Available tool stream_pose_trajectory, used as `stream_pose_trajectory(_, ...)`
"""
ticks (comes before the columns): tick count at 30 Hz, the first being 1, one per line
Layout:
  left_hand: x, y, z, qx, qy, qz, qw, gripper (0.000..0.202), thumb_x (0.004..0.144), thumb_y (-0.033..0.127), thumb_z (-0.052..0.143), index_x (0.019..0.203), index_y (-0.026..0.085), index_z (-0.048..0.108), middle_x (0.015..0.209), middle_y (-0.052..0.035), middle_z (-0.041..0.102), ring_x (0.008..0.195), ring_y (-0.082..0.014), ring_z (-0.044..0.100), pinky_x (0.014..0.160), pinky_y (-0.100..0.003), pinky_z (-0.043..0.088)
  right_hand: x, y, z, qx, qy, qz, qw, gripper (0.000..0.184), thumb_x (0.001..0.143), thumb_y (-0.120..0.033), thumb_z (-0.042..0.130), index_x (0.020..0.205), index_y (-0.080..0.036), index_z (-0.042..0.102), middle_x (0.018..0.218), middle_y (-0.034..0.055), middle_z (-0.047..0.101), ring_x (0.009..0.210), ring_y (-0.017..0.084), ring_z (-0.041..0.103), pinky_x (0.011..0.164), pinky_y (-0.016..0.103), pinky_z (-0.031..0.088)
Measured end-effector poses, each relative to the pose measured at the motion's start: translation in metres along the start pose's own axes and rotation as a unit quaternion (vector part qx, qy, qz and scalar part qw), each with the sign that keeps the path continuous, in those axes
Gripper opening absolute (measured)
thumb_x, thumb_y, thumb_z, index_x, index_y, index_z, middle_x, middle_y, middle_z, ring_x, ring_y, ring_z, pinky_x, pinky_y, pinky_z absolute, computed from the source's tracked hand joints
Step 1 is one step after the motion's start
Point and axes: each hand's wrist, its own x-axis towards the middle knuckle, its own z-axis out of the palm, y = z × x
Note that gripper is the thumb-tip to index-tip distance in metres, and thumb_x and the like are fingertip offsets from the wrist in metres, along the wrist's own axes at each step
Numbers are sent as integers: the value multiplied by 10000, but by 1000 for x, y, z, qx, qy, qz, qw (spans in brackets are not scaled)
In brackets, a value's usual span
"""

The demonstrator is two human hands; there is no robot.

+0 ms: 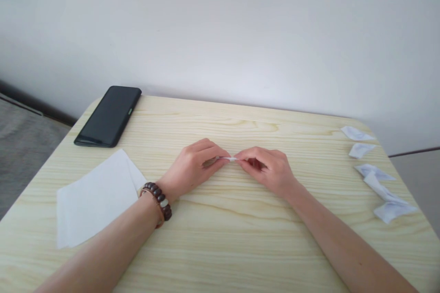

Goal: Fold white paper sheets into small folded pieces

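Near the middle of the table, a small folded white paper point(232, 159) is pinched between my two hands. My left hand point(197, 165), with a beaded bracelet point(158, 197) at its wrist, grips the paper's left end between thumb and fingers. On the other end, the thumb and fingertips of my right hand point(266, 169) are closed. The paper is seen nearly edge-on, and most of it is hidden behind my fingers. Loose white paper sheets point(99, 197) lie in a stack beside my left forearm, which covers part of them.
A black phone point(108, 116) lies at the table's back left corner. Several folded white paper pieces point(393, 210) are lined up along the right edge of the wooden table point(233, 247). A white wall point(240, 41) rises directly behind the table.
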Motion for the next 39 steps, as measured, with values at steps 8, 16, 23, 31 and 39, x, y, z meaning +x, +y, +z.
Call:
stream_pose_trajectory(8,-2,4,0,-3,-20,-54,998,100,871,231,595,855,174,676,777,-15,686,699,-119,626,645,-221,488,0,-3,1,3,-6,11,1000,107,875,-248,609,792,-197,653,677,-26,705,478,51,550,510,168,427)
stream_pose_trajectory(16,-1,9,-2,-56,-18,-129,990,118,861,276,617,870,204,710,781,11,728,679,-128,636,604,-230,484,3,-4,-3,125,-45,178,975,143,822,-328,674,803,-188,689,555,-46,629,440,58,516,413,157,377)
stream_pose_trajectory(23,-2,0,-3,-9,17,-86,996,89,845,228,649,851,197,732,824,-29,705,811,-162,612,720,-274,500,4,-2,-1,65,-33,137,988,80,854,-257,646,839,-192,691,700,-9,678,538,72,550,510,179,441)
stream_pose_trajectory(31,-4,-1,-1,39,1,-45,998,110,873,193,606,881,201,715,831,-31,683,812,-157,609,741,-277,505,1,2,2,-6,-36,10,999,156,924,-203,546,985,-206,689,888,43,678,803,124,631,727,249,515)
stream_pose_trajectory(39,-7,-2,-7,87,-25,9,996,168,907,176,545,932,196,709,884,-38,670,813,-132,628,736,-239,511,-2,2,0,-112,-63,-78,989,274,935,-118,481,1087,-222,683,1004,53,698,854,151,639,750,295,515)
